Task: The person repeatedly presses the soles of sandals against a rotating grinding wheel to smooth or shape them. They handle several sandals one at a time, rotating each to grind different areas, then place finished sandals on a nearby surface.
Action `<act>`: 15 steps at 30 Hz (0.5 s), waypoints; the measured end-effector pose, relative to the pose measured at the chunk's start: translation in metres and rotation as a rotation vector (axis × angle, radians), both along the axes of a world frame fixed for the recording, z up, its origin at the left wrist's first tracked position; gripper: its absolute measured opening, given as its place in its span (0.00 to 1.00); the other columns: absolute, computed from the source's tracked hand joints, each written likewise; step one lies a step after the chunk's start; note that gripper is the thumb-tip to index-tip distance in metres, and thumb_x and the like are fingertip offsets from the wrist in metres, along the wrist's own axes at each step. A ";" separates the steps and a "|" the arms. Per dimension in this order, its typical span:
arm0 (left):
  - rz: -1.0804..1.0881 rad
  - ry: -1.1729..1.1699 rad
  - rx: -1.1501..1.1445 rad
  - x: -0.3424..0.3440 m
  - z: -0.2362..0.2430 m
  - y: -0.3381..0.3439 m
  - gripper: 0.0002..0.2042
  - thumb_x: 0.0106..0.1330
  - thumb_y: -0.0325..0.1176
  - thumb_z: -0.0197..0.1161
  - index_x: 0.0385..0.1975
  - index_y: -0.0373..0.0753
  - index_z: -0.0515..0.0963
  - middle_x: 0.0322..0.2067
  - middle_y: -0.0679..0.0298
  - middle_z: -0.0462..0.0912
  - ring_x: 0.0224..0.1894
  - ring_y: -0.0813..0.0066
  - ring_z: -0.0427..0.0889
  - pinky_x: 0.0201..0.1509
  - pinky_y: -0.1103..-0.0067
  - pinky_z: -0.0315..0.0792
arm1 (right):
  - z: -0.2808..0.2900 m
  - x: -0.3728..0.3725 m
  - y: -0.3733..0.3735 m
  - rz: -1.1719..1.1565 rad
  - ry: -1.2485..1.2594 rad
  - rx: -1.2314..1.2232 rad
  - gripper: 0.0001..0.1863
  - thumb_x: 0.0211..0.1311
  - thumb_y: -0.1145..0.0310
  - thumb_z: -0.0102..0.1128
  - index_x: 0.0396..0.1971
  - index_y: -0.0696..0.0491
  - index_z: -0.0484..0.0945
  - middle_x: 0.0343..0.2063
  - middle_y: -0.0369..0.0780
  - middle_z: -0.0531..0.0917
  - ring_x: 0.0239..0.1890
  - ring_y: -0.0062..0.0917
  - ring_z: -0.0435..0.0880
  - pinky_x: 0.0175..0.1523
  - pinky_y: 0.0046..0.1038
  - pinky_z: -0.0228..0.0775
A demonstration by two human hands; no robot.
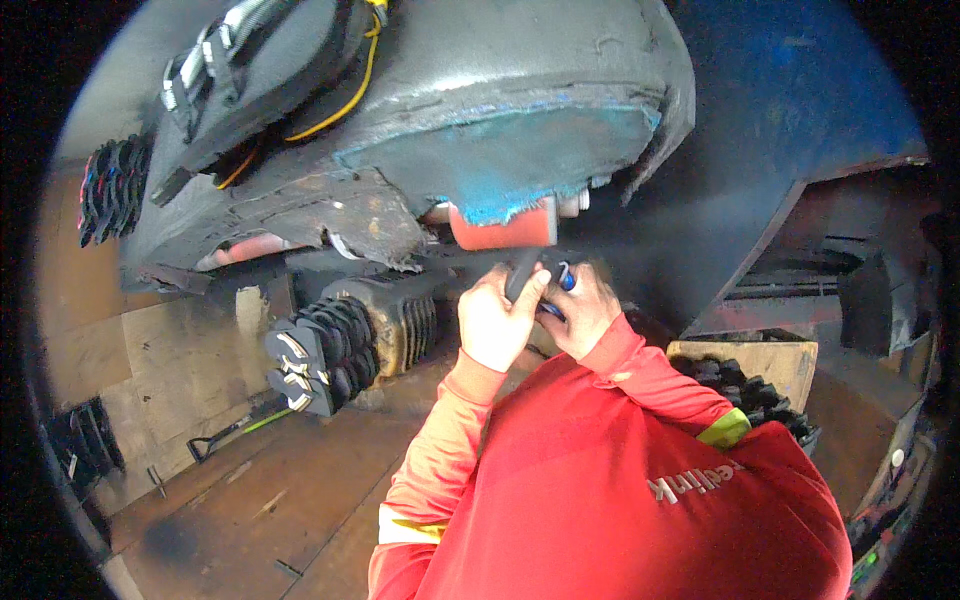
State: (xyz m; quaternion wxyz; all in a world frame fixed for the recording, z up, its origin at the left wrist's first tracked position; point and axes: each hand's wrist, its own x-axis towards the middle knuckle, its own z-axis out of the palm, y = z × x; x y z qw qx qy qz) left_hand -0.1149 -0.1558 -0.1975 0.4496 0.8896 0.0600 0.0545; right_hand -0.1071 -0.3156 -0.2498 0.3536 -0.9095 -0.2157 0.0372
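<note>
Hands (497, 318) — dark piece (522, 275); stained floor (330, 490)

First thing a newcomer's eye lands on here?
Probably the bright red top, filling the lower middle. Next, just above centre, the orange-red drum under a frayed blue cloth, with the left hand below it gripping a dark piece and the right hand close beside. Then the dark sole-shaped pieces stacked to the left.

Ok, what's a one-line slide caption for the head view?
Left hand gripping a dark piece below an orange roller, right hand close beside, dark soles stacked at left.
</note>
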 end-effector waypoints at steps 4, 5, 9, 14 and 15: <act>0.023 0.004 -0.028 0.001 0.000 0.000 0.15 0.67 0.44 0.69 0.37 0.36 0.85 0.29 0.48 0.85 0.30 0.53 0.88 0.33 0.68 0.77 | 0.003 0.000 0.002 0.016 0.013 -0.138 0.25 0.48 0.64 0.74 0.51 0.44 0.84 0.44 0.47 0.76 0.44 0.44 0.80 0.45 0.41 0.77; 0.027 -0.002 -0.039 0.001 0.000 0.000 0.15 0.67 0.44 0.69 0.37 0.36 0.85 0.28 0.48 0.85 0.30 0.54 0.88 0.33 0.69 0.77 | 0.005 0.000 0.002 0.006 -0.003 -0.037 0.25 0.48 0.65 0.74 0.50 0.44 0.84 0.45 0.47 0.76 0.45 0.44 0.80 0.45 0.42 0.76; 0.038 0.008 -0.083 -0.006 0.002 -0.001 0.15 0.67 0.42 0.69 0.39 0.35 0.85 0.29 0.48 0.86 0.31 0.54 0.88 0.35 0.69 0.78 | 0.011 0.007 0.002 0.029 -0.188 0.113 0.25 0.56 0.64 0.67 0.56 0.31 0.79 0.43 0.45 0.81 0.37 0.46 0.84 0.36 0.45 0.77; 0.098 0.038 -0.104 -0.020 0.015 -0.005 0.13 0.66 0.37 0.70 0.42 0.35 0.84 0.35 0.51 0.87 0.37 0.60 0.88 0.41 0.72 0.79 | 0.010 0.017 0.004 0.133 -0.113 0.136 0.17 0.56 0.62 0.67 0.47 0.35 0.81 0.40 0.45 0.83 0.37 0.46 0.84 0.37 0.44 0.77; 0.107 0.043 -0.104 -0.021 0.016 -0.005 0.13 0.67 0.35 0.70 0.45 0.34 0.84 0.38 0.54 0.88 0.40 0.67 0.87 0.44 0.73 0.78 | 0.009 0.017 0.004 0.125 -0.147 0.110 0.17 0.56 0.62 0.67 0.47 0.36 0.81 0.40 0.45 0.83 0.37 0.46 0.84 0.37 0.44 0.77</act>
